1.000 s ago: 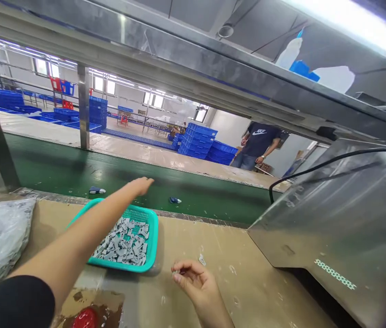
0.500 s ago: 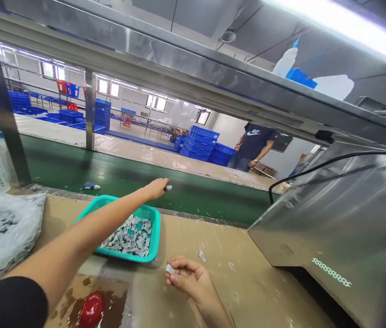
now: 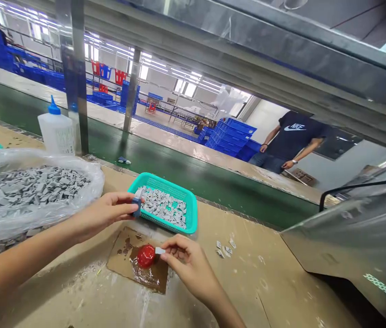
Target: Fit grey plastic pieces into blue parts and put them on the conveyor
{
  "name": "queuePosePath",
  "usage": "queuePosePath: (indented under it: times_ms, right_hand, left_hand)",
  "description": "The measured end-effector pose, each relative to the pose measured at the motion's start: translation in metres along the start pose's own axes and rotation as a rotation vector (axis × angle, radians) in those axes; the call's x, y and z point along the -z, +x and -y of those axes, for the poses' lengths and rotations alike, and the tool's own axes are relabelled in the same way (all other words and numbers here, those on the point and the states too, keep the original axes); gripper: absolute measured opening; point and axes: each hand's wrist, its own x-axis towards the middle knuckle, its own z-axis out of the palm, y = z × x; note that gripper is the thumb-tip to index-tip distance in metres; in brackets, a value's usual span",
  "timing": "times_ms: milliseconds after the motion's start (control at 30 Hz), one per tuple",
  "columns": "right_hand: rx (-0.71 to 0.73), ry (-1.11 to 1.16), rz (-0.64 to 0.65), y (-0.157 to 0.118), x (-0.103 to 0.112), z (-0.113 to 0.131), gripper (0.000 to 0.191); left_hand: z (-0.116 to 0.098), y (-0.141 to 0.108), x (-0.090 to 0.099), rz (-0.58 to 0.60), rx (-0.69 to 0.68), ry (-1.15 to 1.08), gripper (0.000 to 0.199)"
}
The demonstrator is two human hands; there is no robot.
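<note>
My left hand (image 3: 112,210) is closed on a small dark blue plastic part (image 3: 136,207) with a light grey end, at the near left corner of a green basket (image 3: 191,213). Between thumb and forefinger, my right hand (image 3: 191,264) pinches a small light grey plastic piece (image 3: 159,250). That piece is right beside a wet, shiny red dome (image 3: 145,256); whether they touch I cannot tell. The dome sits on a wet piece of brown cardboard (image 3: 117,264). Many similar grey pieces (image 3: 165,205) lie in the basket.
A clear plastic bag (image 3: 95,175) of grey pieces lies at left, before a white bottle (image 3: 56,130). Several loose pieces (image 3: 227,250) lie right of my right hand. Behind runs a green conveyor (image 3: 165,164) carrying another blue part (image 3: 124,160). A person (image 3: 291,141) stands beyond.
My left hand has come back from over the conveyor to the basket, now with a blue part visible in it. My right hand has brought its grey piece to the red dome. The view has shifted left.
</note>
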Motion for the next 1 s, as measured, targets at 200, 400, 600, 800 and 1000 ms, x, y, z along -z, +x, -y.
queuePosePath:
  times_ms: [200,400,600,800,1000]
  right_hand:
    - [-0.058,-0.068,0.1,0.018,-0.01,-0.002,0.017]
    - [-0.095,-0.087,0.136,0.02,-0.009,0.0,0.019]
    - [-0.118,-0.146,0.138,0.024,-0.011,0.01,0.011]
    - [-0.136,-0.234,0.24,0.035,-0.005,0.018,0.008]
    - [-0.143,-0.242,0.294,0.039,-0.006,0.019,0.006]
  left_hand:
    - [0.005,-0.009,0.015,-0.011,0.035,-0.081,0.019]
    - [0.0,-0.015,0.018,0.017,0.009,0.033,0.027]
    - [0.002,-0.014,0.019,0.005,-0.037,0.077,0.03]
    - [0.002,-0.016,0.018,0.052,0.012,0.088,0.039]
    - [0.007,-0.014,0.02,0.067,0.022,0.125,0.04]
